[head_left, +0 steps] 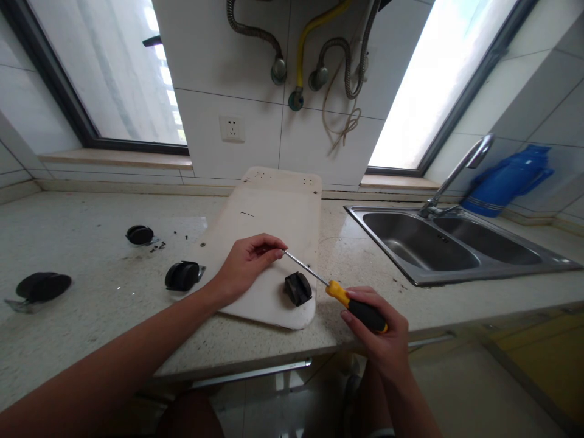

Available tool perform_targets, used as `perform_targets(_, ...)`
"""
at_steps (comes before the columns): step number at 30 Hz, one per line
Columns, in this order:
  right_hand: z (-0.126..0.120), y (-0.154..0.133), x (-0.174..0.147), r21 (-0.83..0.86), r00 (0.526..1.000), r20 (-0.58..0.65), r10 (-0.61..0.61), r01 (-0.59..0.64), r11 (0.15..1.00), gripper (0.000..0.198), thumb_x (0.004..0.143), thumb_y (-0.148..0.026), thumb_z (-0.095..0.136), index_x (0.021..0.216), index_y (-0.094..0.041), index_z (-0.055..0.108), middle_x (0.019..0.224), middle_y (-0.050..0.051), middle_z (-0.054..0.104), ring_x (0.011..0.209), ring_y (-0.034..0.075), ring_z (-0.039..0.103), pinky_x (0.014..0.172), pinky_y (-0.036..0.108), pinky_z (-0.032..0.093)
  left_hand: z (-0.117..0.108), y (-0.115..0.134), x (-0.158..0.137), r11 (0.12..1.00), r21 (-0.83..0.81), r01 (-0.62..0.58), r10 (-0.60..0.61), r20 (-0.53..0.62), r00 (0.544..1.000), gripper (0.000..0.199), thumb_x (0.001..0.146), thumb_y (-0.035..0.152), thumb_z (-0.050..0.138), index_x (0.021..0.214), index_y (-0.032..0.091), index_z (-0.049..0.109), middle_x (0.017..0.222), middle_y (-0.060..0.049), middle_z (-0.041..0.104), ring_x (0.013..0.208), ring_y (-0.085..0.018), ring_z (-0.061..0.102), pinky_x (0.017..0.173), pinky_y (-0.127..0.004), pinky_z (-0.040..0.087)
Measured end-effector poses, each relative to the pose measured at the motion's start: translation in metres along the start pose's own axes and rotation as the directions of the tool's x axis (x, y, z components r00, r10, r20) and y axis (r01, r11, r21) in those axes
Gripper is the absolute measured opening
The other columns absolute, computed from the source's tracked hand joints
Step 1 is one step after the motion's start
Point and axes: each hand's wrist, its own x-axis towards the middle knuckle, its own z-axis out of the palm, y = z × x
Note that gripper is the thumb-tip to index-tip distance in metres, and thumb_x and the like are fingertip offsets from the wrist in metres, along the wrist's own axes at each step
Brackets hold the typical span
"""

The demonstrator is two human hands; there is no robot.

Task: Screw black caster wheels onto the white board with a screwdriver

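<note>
At far left a black caster (44, 286) lies on the pale counter (98, 267), then a second caster (139, 234) beside loose screws (157, 246), and a third caster (181, 276) near the left edge of the board (278, 210). Over the board, the left hand (249, 264) pinches the tip of the screwdriver (305, 266) — any screw there is too small to tell. A fourth caster (297, 289) sits near the board's front right corner. The right hand (383, 331) grips the handle, reaching over the counter's front edge — a strip of counter separates board and sink (381, 249).
</note>
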Motion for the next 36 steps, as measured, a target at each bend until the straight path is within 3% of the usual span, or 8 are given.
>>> perform_targets(10,-0.005,0.006,-0.002,0.021,0.995,-0.022,0.092,-0.092,0.996,0.024,0.090,-0.029,0.091,0.114,-0.030,0.087,0.110,0.005,0.083,0.102,0.022,0.080,0.089,0.031,0.067,0.001,0.000,-0.004,0.992,0.088,-0.089,0.084,0.067,0.994,0.016,0.102,0.039,0.076,0.105,0.024,0.080,0.106,-0.005,0.081,0.100,-0.023,0.075,0.096,-0.037,0.059)
perform_targets(15,-0.006,0.012,-0.004,0.010,0.978,-0.083,0.194,-0.194,0.981,0.028,0.086,-0.035,0.096,0.112,-0.029,0.087,0.111,0.005,0.084,0.103,0.023,0.079,0.090,0.032,0.067,0.009,-0.005,-0.012,0.964,0.154,-0.215,0.210,0.050,0.977,0.041,0.115,0.036,0.060,0.154,0.026,0.058,0.139,-0.011,0.073,0.120,-0.023,0.072,0.110,-0.042,0.057)
perform_targets(19,-0.006,0.015,-0.003,0.034,0.950,-0.158,0.270,-0.269,0.963,0.032,0.086,-0.040,0.095,0.113,-0.026,0.086,0.101,0.006,0.082,0.089,0.021,0.076,0.074,0.028,0.062,0.017,0.000,-0.024,0.819,0.359,-0.447,0.480,-0.002,0.877,0.035,0.117,0.028,0.051,0.152,0.025,0.053,0.141,-0.015,0.064,0.124,-0.026,0.066,0.105,-0.044,0.057)
perform_targets(21,-0.005,0.016,-0.003,0.060,0.935,-0.174,0.309,-0.303,0.951,0.036,0.085,-0.040,0.096,0.115,-0.023,0.084,0.100,0.007,0.080,0.083,0.019,0.074,0.065,0.025,0.058,0.022,0.005,-0.031,0.725,0.409,-0.555,0.561,0.117,0.820,0.030,0.114,0.028,0.056,0.144,0.024,0.055,0.132,-0.014,0.065,0.121,-0.028,0.065,0.104,-0.045,0.057)
perform_targets(24,-0.001,0.013,0.000,0.129,0.916,-0.199,0.349,-0.328,0.936,0.042,0.083,-0.041,0.098,0.115,-0.021,0.081,0.099,0.007,0.079,0.075,0.016,0.071,0.060,0.023,0.056,0.028,0.011,-0.038,0.620,0.433,-0.654,0.562,0.337,0.755,0.031,0.109,0.038,0.069,0.133,0.022,0.059,0.123,-0.013,0.068,0.112,-0.030,0.064,0.099,-0.045,0.057)
perform_targets(26,0.002,0.008,0.005,0.197,0.905,-0.218,0.366,-0.327,0.924,0.042,0.082,-0.043,0.098,0.111,-0.021,0.076,0.092,0.005,0.077,0.067,0.013,0.068,0.058,0.023,0.055,0.031,0.012,-0.041,0.567,0.469,-0.677,0.558,0.386,0.735,0.026,0.109,0.036,0.070,0.129,0.021,0.061,0.121,-0.013,0.068,0.109,-0.030,0.063,0.096,-0.044,0.056)
perform_targets(30,0.007,-0.012,0.038,0.302,0.908,-0.226,0.352,-0.279,0.912,0.040,0.078,-0.041,0.101,0.099,-0.022,0.073,0.081,0.001,0.075,0.058,0.010,0.064,0.055,0.021,0.054,0.033,0.010,-0.043,0.516,0.482,-0.709,0.596,0.393,0.701,0.017,0.110,0.018,0.062,0.127,0.017,0.063,0.121,-0.012,0.069,0.109,-0.027,0.061,0.097,-0.041,0.052)
perform_targets(36,0.032,-0.057,0.148,0.324,0.984,-0.110,0.139,-0.097,0.941,0.035,0.076,-0.040,0.103,0.101,-0.025,0.085,0.095,0.006,0.083,0.064,0.010,0.064,0.050,0.020,0.047,0.033,0.006,-0.045,0.474,0.467,-0.746,0.609,0.438,0.661,0.024,0.108,0.018,0.065,0.132,0.014,0.065,0.125,-0.012,0.071,0.113,-0.027,0.062,0.102,-0.042,0.046)
